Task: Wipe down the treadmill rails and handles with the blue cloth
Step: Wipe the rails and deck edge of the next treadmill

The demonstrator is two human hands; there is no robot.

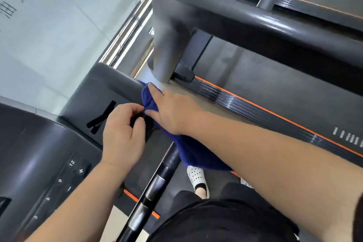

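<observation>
My right hand [172, 113] lies flat on the blue cloth [193, 153]. Its grip is spread, with straight fingers pressing the cloth against the corner of the dark grey console housing [98, 88]. The cloth is bunched under my fingertips, and its loose end hangs below my wrist, near the top of the black handle bar [157, 184] with its silver sensor plates.

My left hand [122, 133] sits just beside the right. Its grip is curled in, thumb and fingers pinching a small dark piece [138, 121] (what it is I cannot tell).

At lower left is the console panel [45, 173] with numbered keys. Beyond my right forearm runs the side rail [255, 108] with an orange stripe. Above it the thick grey upright [167, 45] meets the long handrail [275, 23]. Below the cloth shows a white perforated shoe [196, 177].
</observation>
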